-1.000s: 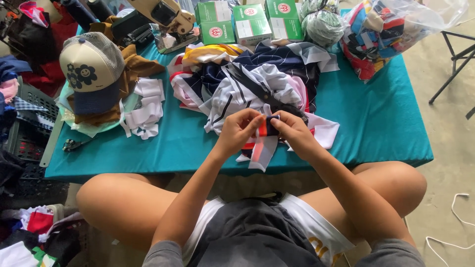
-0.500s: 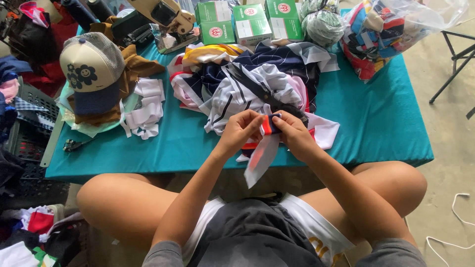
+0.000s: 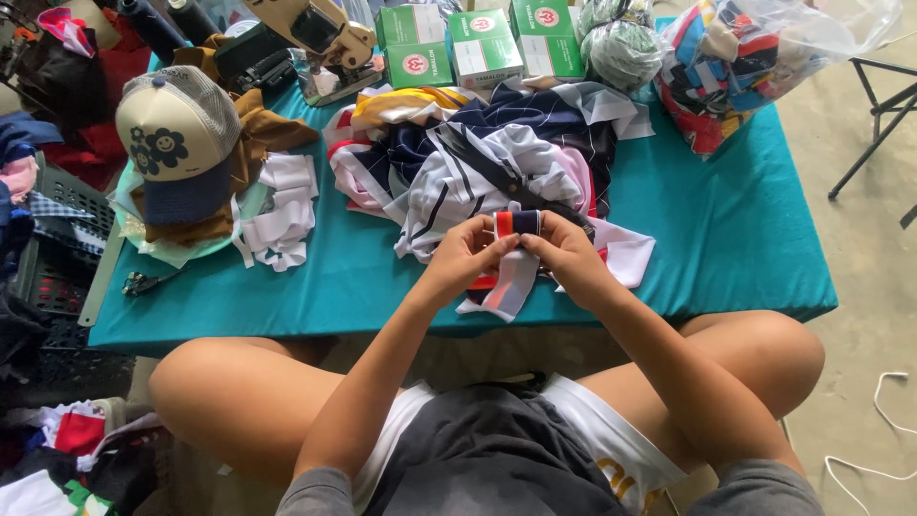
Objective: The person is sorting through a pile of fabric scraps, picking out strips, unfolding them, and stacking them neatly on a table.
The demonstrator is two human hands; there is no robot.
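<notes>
Three green-and-white cartons, each with a round red mark, stand in a cluster at the far edge of the teal table, beyond the heap of striped garments. To the right of the heap lies a clear plastic bag stuffed with mixed coloured cloth; its upper part is cut off by the frame. Left of the heap rests a beige mesh cap with a dark brim and flower patch, with white fabric scraps between cap and heap. A tan machine behind the heap is only partly in view, and its kind is hard to make out.

Just in front of the heap, both hands meet over the table's near edge. The left hand and right hand pinch a small folded strip of fabric, banded red, navy and white, fingers curled closed on its top edge while its pale tail hangs down. Both forearms angle inward from bent knees.
</notes>
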